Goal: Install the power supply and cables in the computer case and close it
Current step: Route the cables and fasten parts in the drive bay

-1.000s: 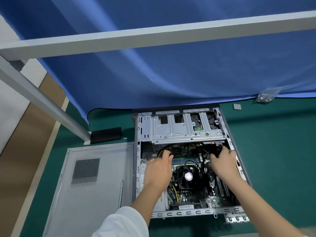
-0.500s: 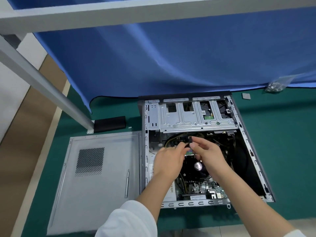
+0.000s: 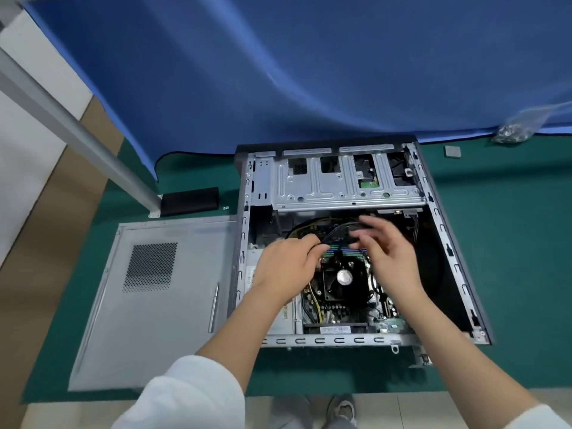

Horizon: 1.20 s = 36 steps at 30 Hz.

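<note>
Left hand (image 3: 286, 267) pinches a black cable (image 3: 339, 229); right hand (image 3: 387, 252) blurred — grip unclear — the slack could snag the CPU fan (image 3: 344, 278).

Left hand (image 3: 286, 267) fingers curled; right hand (image 3: 388, 253) fingers spread, blurred

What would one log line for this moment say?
stage: cabling | left hand: pinching black cable | right hand: fingers spread over it, blurred | computer case: open | side panel: off, alongside

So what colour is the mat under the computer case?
Dark green mat, clearest in the head view, beside the computer case.
</note>
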{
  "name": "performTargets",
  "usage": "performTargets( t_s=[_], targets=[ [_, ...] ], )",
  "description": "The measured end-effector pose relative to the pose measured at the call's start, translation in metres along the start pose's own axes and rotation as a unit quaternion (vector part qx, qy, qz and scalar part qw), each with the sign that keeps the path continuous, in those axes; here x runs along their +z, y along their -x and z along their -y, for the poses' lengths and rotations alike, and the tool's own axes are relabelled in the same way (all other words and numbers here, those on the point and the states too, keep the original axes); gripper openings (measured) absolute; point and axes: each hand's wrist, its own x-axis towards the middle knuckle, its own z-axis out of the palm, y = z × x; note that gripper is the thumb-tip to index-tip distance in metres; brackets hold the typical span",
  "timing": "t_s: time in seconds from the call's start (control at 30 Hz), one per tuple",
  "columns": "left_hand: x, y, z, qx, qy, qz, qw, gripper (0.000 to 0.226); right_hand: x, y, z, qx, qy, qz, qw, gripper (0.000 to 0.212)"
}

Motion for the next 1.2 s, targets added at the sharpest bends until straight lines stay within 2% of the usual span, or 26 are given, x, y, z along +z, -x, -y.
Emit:
performTargets(
  t_s=[0.1, 0.23, 0.33, 0.4, 0.47, 0.53, 0.63, 0.77, 0.87, 0.97, 1.07, 1.2],
  targets=[
    [-0.003, 0.004, -0.001, 0.027, 0.01, -0.019, 0.999, 0.031, 0.008, -0.001, -0.014, -0.055, 0.155, 0.004, 0.986, 0.029],
    [-0.002, 0.019, -0.01, 0.108, 0.026, -0.03, 0.993, 0.039, 0.007, -0.009, -0.023, -0.053, 0.243, -0.035, 0.968, 0.013],
    [-0.002, 0.017, -0.009, 0.063, 0.12, -0.004, 0.991, 0.032, 0.006, -0.012, -0.026, -0.075, 0.262, -0.061, 0.96, 0.005],
    [-0.003, 0.01, -0.008, 0.004, 0.231, -0.007, 0.973, 0.028, 0.006, -0.014, -0.027, -0.082, 0.255, -0.066, 0.961, 0.008],
    [-0.003, 0.005, -0.012, -0.019, 0.29, -0.031, 0.956, 0.026, 0.006, -0.016, -0.026, -0.08, 0.241, -0.065, 0.965, 0.011],
    [0.0, 0.001, -0.02, -0.021, 0.333, -0.052, 0.941, 0.025, 0.005, -0.017, -0.027, -0.07, 0.218, -0.043, 0.973, 0.011],
    [0.003, -0.004, -0.028, -0.048, 0.412, -0.069, 0.907, 0.026, 0.007, -0.016, -0.028, -0.048, 0.2, 0.029, 0.978, 0.007],
    [0.003, -0.006, -0.024, -0.074, 0.42, -0.124, 0.896, 0.028, 0.012, -0.014, -0.031, -0.062, 0.202, 0.099, 0.972, 0.011],
    [0.005, -0.005, -0.023, -0.069, 0.405, -0.143, 0.9, 0.029, 0.017, -0.017, -0.032, -0.001, 0.084, 0.122, 0.989, 0.019],
    [0.006, -0.004, -0.024, -0.068, 0.385, -0.155, 0.907, 0.03, 0.019, -0.023, -0.031, 0.011, 0.048, 0.125, 0.991, 0.022],
    [0.006, -0.004, -0.023, -0.073, 0.38, -0.145, 0.91, 0.03, 0.006, -0.028, -0.025, -0.036, 0.13, 0.11, 0.985, 0.019],
    [0.008, -0.003, -0.025, -0.061, 0.386, -0.151, 0.908, 0.029, -0.021, -0.025, -0.01, -0.112, 0.281, 0.144, 0.942, 0.016]
  ],
)
